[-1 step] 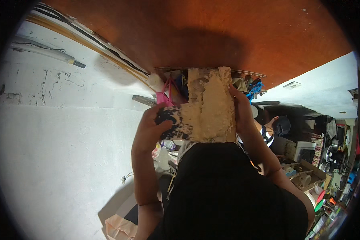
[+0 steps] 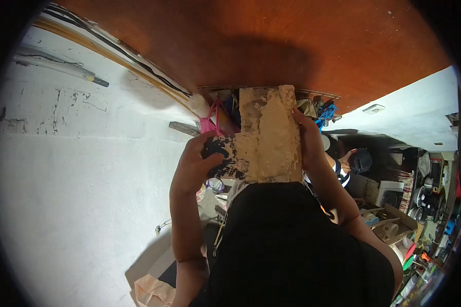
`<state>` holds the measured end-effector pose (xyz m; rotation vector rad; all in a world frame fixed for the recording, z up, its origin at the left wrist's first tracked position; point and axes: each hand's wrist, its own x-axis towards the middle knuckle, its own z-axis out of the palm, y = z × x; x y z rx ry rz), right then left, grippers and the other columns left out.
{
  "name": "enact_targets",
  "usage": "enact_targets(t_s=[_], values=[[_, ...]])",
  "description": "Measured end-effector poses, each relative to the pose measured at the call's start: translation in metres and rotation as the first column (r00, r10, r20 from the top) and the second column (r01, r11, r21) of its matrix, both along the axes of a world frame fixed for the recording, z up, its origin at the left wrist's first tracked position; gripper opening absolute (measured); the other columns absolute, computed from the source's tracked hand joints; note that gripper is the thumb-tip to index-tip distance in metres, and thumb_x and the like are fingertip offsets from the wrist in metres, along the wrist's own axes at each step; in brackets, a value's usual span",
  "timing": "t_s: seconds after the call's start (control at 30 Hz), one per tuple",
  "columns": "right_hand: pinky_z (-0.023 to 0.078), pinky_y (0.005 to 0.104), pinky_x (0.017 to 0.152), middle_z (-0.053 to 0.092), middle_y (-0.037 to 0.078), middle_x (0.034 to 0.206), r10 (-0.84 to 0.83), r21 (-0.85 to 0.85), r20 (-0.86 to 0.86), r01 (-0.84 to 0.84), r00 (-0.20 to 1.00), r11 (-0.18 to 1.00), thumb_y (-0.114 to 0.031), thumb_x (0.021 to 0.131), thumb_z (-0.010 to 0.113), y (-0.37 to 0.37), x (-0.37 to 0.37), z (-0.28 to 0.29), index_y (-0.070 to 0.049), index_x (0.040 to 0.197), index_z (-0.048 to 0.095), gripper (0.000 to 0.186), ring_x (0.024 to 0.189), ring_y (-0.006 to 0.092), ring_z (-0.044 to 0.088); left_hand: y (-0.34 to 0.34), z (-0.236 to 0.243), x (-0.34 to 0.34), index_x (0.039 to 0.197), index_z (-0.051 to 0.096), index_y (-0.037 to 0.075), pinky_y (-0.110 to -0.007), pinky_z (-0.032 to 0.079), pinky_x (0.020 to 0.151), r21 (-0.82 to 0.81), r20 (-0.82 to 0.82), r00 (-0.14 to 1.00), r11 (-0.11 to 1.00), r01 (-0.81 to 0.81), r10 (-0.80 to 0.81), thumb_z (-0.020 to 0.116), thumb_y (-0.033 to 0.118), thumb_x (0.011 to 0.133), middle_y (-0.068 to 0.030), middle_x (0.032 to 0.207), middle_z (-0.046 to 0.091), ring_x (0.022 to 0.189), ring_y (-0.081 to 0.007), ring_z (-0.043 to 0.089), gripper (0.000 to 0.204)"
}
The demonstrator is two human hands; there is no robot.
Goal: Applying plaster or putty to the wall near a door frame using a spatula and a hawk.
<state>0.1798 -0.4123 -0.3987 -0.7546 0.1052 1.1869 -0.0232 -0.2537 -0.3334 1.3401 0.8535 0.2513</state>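
Observation:
Held flat in front of my body is a board (image 2: 279, 135) crusted with uneven tan, putty-like material. Along its right edge my right hand (image 2: 310, 143) is closed, fingers mostly hidden behind it. My left hand (image 2: 191, 166) grips a dark flat piece (image 2: 236, 159) streaked with tan, thumb lying on top and fingers underneath out of sight. That dark piece meets the lower left part of the board. Whether the two are joined or only overlap, I cannot tell.
A white wall (image 2: 87, 204) with peeling patches stands on the left, with cables (image 2: 123, 56) along its top. An orange-brown panel (image 2: 343, 46) spans the far side. Beyond the board hangs a pink strap (image 2: 210, 124). At right are a person in a dark cap (image 2: 361, 160) and a cardboard box (image 2: 397, 220).
My left hand and the dark piece have shifted very slightly to the right. The board and my right hand stay almost in place.

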Motion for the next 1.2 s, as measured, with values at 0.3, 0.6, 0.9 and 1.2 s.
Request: enact_targets(t_s=[0.3,0.6,0.9,1.2], values=[[0.054,0.0352,0.078,0.062,0.015,0.107,-0.061,-0.041,0.023,0.062,0.998,0.997,-0.028,0.093,0.048,0.0,-0.001,-0.002,0.003,0.12,0.05,0.041,0.091,0.0226,0.064,0.013,-0.016,-0.003,0.122,0.05,-0.006,-0.028,0.049,0.08,-0.181,0.023,0.999,0.982,0.047,-0.044,0.065,-0.001,0.071,-0.0115,0.104,0.059,0.092,-0.0162,0.059,0.053],[0.055,0.0367,0.078,0.062,0.017,0.105,-0.104,-0.093,0.001,0.104,0.995,0.99,-0.026,0.093,0.049,0.001,-0.005,0.002,0.005,0.118,0.051,0.04,0.091,0.0246,0.064,0.026,-0.024,0.002,0.122,0.05,-0.006,-0.027,0.049,0.076,-0.179,-0.037,0.963,0.95,0.255,-0.266,0.066,0.001,0.07,-0.0089,0.1,0.06,0.087,-0.0146,0.059,0.055],[0.055,0.0355,0.078,0.063,0.017,0.103,-0.1,-0.095,0.02,0.101,0.995,0.99,-0.025,0.093,0.048,0.003,-0.007,0.0,0.004,0.116,0.052,0.037,0.09,0.0241,0.064,0.02,-0.02,0.007,0.125,0.043,-0.013,-0.029,0.052,0.076,-0.142,0.01,0.942,0.932,0.333,-0.335,0.063,-0.003,0.067,-0.0148,0.1,0.06,0.084,-0.018,0.062,0.062],[0.053,0.0362,0.083,0.06,0.014,0.112,-0.034,-0.106,0.08,0.042,0.996,0.994,-0.028,0.093,0.046,0.001,-0.005,-0.005,0.002,0.125,0.046,0.044,0.097,0.0229,0.062,0.024,-0.028,0.007,0.117,0.051,-0.009,-0.027,0.052,0.074,-0.301,0.145,0.939,0.89,0.343,-0.313,0.062,-0.003,0.069,-0.0117,0.098,0.062,0.085,-0.0155,0.062,0.05]])
